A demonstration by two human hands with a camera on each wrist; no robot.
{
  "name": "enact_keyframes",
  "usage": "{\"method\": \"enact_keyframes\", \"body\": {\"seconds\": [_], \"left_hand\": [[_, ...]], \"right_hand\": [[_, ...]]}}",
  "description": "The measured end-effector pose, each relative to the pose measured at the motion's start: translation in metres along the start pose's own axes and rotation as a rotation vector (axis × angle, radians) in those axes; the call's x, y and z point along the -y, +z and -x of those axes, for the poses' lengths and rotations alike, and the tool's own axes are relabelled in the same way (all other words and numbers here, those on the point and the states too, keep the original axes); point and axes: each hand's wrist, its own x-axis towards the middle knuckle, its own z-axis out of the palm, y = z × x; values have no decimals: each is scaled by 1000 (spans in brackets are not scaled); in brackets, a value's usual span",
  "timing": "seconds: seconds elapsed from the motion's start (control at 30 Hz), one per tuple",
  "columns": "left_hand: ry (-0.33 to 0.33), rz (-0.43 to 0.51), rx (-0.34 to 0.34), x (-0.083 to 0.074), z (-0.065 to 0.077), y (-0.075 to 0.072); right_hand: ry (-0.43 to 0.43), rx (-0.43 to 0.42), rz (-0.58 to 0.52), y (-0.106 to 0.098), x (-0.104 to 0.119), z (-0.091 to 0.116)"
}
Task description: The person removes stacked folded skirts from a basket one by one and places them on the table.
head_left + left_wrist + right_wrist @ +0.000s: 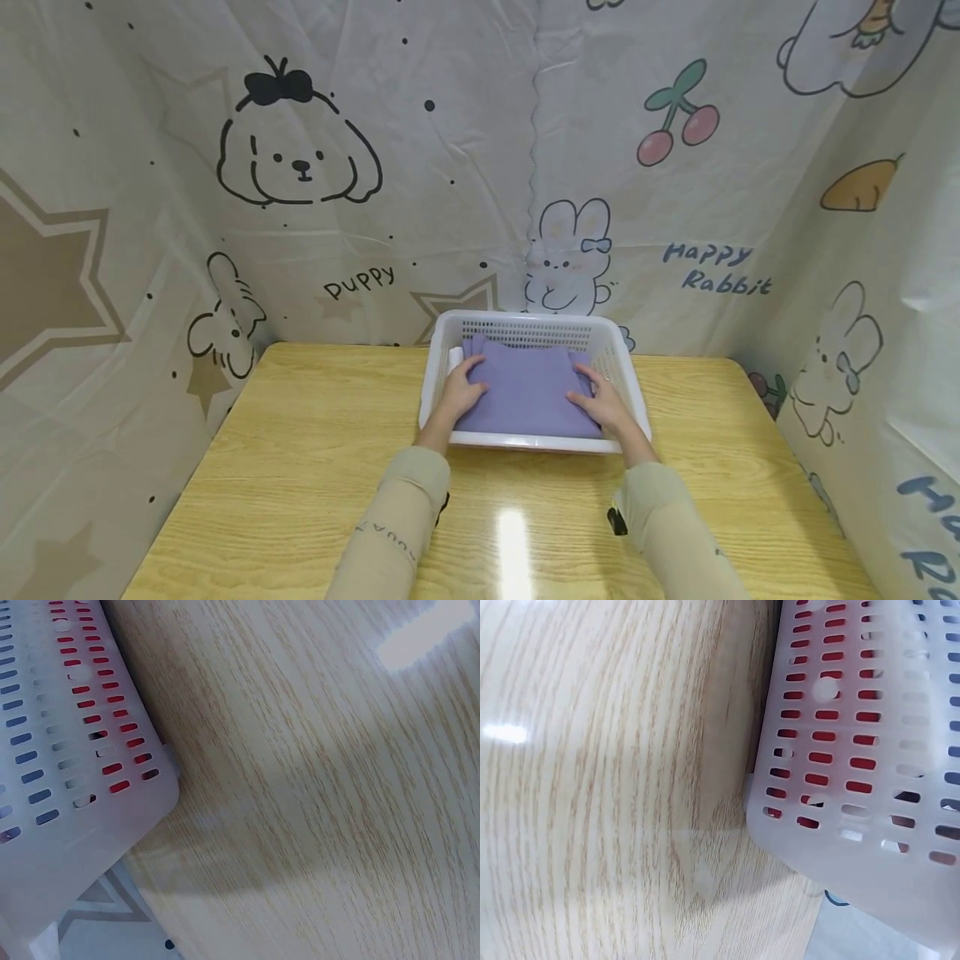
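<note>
A folded purple cloth (pixel 525 392) lies in a white plastic basket (pixel 534 443) on the table. My left hand (pixel 459 393) rests on the cloth's left side, thumb apart from the fingers and pointing inward. Opposite it, my right hand (pixel 604 405) touches the cloth's right edge with fingertips and thumb spread. Neither hand shows a firm grip. The left wrist view has the slotted basket wall (pixel 75 825) at its left; the right wrist view has the wall (pixel 802 840) at its right. Red material (pixel 821 757) shows through the lower slots. Both hands' fingers lie outside the wrist views.
The basket stands near the back edge of a wood-grain table (pixel 337 433). Behind and beside the table hangs a printed curtain (pixel 465 167) with cartoon animals. A small white item (pixel 455 358) sits inside the basket at the left, by the cloth.
</note>
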Motion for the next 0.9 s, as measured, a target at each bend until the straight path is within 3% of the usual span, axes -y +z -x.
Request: {"method": "enact_keyframes", "body": {"seconds": [0.2,0.23,0.33,0.47,0.6,0.73,0.83,0.9], "left_hand": [[88,-38,-4,110,-46,35],[96,-27,-3,117,-49,37],[98,16,0,117,-49,39],[35,46,-11,96,-44,35],[55,66,-54,72,-38,29],[68,144,-26,5,-13,0],[-17,161,11,-46,6,-23],[-31,153,12,-69,15,-34]], "right_hand": [[-31,-22,-2,0,1,1],[-37,-28,-8,0,1,1],[-51,-51,-25,0,1,2],[-93,-72,-63,-1,-1,2],[-143,-103,-120,-2,2,4],[-165,-126,-140,-4,10,7],[-189,-135,-154,-5,17,8],[-199,-145,-167,-5,24,10]]}}
